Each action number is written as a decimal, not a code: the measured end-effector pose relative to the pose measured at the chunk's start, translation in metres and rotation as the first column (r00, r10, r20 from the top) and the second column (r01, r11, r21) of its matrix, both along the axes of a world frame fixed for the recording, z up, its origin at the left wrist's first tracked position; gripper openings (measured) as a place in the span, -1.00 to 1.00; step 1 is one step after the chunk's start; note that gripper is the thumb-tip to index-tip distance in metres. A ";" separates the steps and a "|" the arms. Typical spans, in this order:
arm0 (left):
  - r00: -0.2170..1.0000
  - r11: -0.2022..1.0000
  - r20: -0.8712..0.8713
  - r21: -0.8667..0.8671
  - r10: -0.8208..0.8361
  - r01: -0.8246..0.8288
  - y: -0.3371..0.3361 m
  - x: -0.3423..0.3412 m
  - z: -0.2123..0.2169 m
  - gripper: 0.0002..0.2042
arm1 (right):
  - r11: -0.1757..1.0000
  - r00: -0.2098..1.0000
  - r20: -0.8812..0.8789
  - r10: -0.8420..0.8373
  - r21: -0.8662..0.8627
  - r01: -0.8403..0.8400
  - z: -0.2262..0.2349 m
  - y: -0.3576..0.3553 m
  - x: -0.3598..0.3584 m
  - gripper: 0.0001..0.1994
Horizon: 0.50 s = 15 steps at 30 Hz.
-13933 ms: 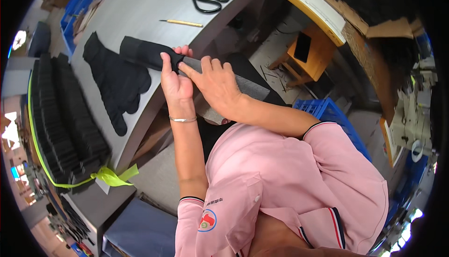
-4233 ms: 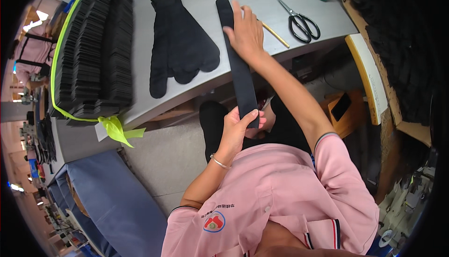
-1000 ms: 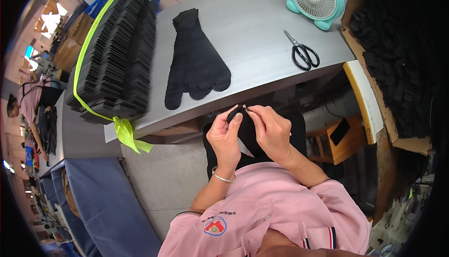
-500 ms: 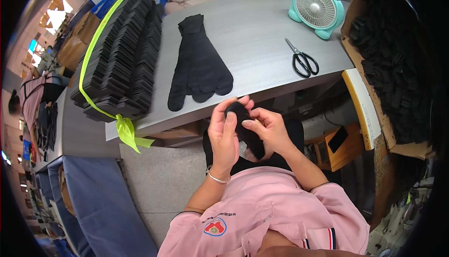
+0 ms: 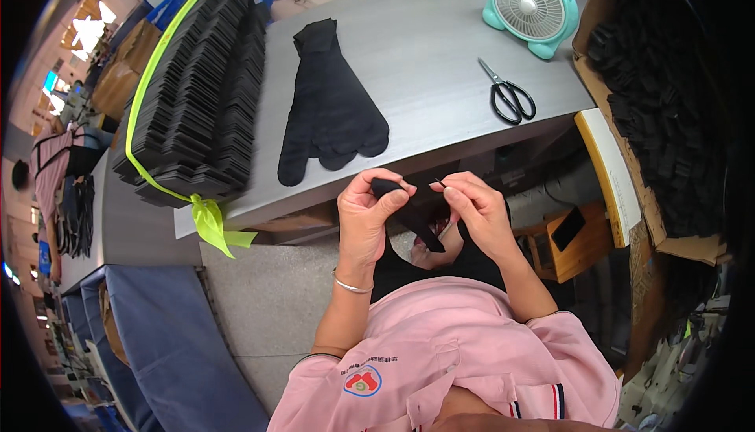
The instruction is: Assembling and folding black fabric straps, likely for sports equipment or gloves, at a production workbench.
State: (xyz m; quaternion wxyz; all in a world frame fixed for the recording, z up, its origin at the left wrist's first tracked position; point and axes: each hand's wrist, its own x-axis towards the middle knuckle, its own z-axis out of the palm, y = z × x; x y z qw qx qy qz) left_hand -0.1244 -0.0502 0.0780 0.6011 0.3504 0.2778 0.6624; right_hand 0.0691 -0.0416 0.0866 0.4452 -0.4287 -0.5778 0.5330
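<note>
In front of my lap, my left hand point(image 5: 370, 212) pinches the top of a narrow strip of black fabric point(image 5: 417, 221), whose lower end hangs free. My right hand point(image 5: 474, 210) is apart from the strip, just to its right. Its thumb and forefinger are closed on a thin dark bit, too small to name. On the grey table beyond lies a black glove-shaped piece of fabric point(image 5: 334, 117), with its scalloped end toward me. Scissors with black handles point(image 5: 513, 104) rest to the right, blades pointing away.
A tall stack of dark flat pieces point(image 5: 200, 86) tied with a neon yellow ribbon point(image 5: 208, 216) stands at the left. A turquoise fan point(image 5: 528, 7) is at the back right. A carton of black pieces point(image 5: 657, 133) and a wooden stool with a phone point(image 5: 568, 231) are at the right.
My hands were together on the black fabric. Now the right hand has moved away to the right with its fingers pinched, and the strip hangs from the left hand alone.
</note>
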 end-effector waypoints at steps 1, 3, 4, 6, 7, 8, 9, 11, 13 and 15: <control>1.000 0.998 -0.009 -0.059 0.015 -0.016 0.000 0.002 0.003 -0.75 | 0.995 0.998 0.060 -0.024 0.095 0.018 0.001 -0.001 0.002 -0.81; 1.000 0.994 -0.025 -0.113 0.009 -0.012 0.002 0.007 0.006 -0.78 | 0.984 0.991 0.121 -0.058 0.176 0.036 0.007 -0.001 0.005 -0.80; 0.999 0.993 -0.033 -0.120 0.007 -0.011 0.002 0.009 0.005 -0.78 | 0.945 0.973 0.200 -0.118 0.324 0.048 0.012 -0.002 0.004 -0.79; 0.999 0.992 -0.032 -0.124 -0.016 0.012 0.002 0.012 0.005 -0.77 | 0.863 0.935 0.262 -0.237 0.500 0.079 0.023 -0.004 -0.001 -0.73; 0.999 0.992 -0.034 -0.122 -0.031 0.027 0.001 0.012 0.005 -0.77 | 0.870 0.932 0.268 -0.243 0.484 0.088 0.024 -0.005 -0.002 -0.73; 0.999 0.993 -0.037 -0.114 -0.039 0.034 0.000 0.013 0.003 -0.77 | 0.823 0.913 0.289 -0.288 0.562 0.082 0.024 -0.006 -0.002 -0.73; 0.998 0.994 -0.042 -0.100 -0.045 0.040 0.000 0.012 0.002 -0.77 | 0.766 0.893 0.302 -0.334 0.639 0.070 0.024 -0.003 -0.003 -0.73; 0.997 0.994 -0.070 -0.098 -0.045 0.038 -0.001 0.012 -0.001 -0.78 | 0.716 0.875 0.311 -0.371 0.695 0.057 0.025 0.000 -0.005 -0.74; 0.994 0.995 -0.100 -0.093 -0.037 0.028 -0.003 0.011 -0.003 -0.78 | 0.647 0.858 0.344 -0.382 0.763 -0.018 0.025 0.002 -0.006 -0.77; 0.994 0.995 -0.097 -0.096 -0.042 0.032 -0.006 0.010 -0.006 -0.80 | 0.640 0.849 0.361 -0.385 0.767 -0.036 0.024 0.001 -0.006 -0.78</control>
